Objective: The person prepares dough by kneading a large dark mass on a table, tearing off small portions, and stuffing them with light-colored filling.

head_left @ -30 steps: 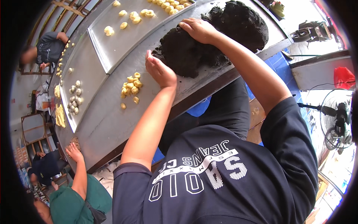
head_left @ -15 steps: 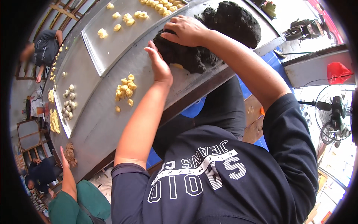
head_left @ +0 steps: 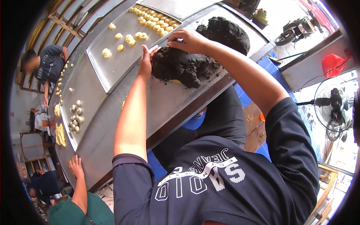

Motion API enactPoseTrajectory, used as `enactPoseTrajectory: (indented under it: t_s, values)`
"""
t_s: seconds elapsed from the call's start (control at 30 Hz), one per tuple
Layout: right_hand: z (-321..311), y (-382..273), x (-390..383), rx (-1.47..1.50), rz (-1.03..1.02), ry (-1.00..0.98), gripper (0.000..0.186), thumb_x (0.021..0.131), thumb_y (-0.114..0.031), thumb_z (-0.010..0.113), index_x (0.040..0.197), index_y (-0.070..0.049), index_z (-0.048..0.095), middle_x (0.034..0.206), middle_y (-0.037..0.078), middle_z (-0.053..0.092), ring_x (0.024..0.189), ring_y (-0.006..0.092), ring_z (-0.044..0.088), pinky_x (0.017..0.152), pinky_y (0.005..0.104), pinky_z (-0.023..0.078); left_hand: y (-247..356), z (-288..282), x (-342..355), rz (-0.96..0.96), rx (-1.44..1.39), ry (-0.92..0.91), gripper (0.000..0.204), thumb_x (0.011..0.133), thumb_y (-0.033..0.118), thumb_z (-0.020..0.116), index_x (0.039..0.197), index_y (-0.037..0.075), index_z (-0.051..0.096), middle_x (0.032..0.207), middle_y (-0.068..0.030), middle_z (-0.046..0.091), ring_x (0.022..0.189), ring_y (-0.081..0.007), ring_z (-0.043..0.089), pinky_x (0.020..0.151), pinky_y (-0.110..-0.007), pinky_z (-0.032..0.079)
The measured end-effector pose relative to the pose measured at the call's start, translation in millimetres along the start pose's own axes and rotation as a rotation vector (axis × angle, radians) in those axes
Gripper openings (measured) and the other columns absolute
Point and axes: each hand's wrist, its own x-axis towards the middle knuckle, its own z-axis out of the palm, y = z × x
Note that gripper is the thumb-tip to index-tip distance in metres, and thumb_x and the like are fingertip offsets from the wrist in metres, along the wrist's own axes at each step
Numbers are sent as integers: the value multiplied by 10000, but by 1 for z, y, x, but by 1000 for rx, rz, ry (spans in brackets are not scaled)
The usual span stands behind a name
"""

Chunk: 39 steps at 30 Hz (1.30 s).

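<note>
Left forearm (head_left: 131,120) has shifted, now hiding most of the yellow dough pieces (head_left: 123,104) | left hand (head_left: 147,60): fingers extended, parted, beside the left end of the black dough (head_left: 180,65) | right hand (head_left: 189,41): fingers curled at its far edge, grip cannot be told | black dough: on metal table (head_left: 95,129), near front edge

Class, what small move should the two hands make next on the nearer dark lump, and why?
Probably press the left hand inward against the nearer dark lump: its surface looks ragged, that hand stands open at its left edge, and the right hand arches at its far edge.
</note>
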Motion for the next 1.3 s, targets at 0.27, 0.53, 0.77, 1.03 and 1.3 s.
enactPoseTrajectory:
  t_s: [0.27, 0.53, 0.77, 1.03, 1.3]
  values:
    - [51, 24, -38, -187, 393, -3, 585, 1145, -525, 541, 1442, -40, 677, 1370, 251, 724, 1331, 461, 669, 1143, 540, 539, -17, 80, -14, 172, 915, 251, 730, 1159, 634, 466, 1237, -22, 777, 1253, -338, 759, 1266, -525, 679, 1115, -599, 509]
    - [57, 61, -8, -242, 422, -43, 498, 1156, -462, 519, 1245, -44, 775, 1176, 287, 788, 1138, 495, 738, 993, 568, 575, -17, 92, 8, 338, 1100, 618, 445, 1166, 321, 507, 988, 27, 790, 1016, -215, 806, 981, -447, 759, 932, -557, 591]
    - [46, 59, 15, -212, 401, -154, 486, 1190, -420, 500, 1332, 0, 699, 1278, 312, 742, 1243, 512, 675, 1058, 570, 531, -12, 60, 36, 86, 753, 435, 966, 1141, 778, 255, 1165, -7, 817, 1251, -285, 795, 1262, -457, 725, 1138, -523, 523]
    - [11, -27, -29, -467, 84, -201, 426, 1122, -231, 619, 1474, 5, 584, 1398, 271, 629, 1329, 488, 580, 1147, 564, 474, 13, 78, -22, 327, 934, 224, 637, 1143, 595, 486, 1107, 84, 865, 1117, -263, 814, 1149, -413, 763, 1079, -554, 551]
    - [-18, 76, 10, -200, 517, -95, 537, 1130, -476, 619, 1362, -18, 775, 1341, 270, 771, 1297, 421, 716, 1134, 477, 533, 7, 109, -40, 834, 855, 472, 386, 1140, 352, 594, 1138, 19, 789, 1216, -190, 762, 1230, -425, 667, 1114, -568, 480]
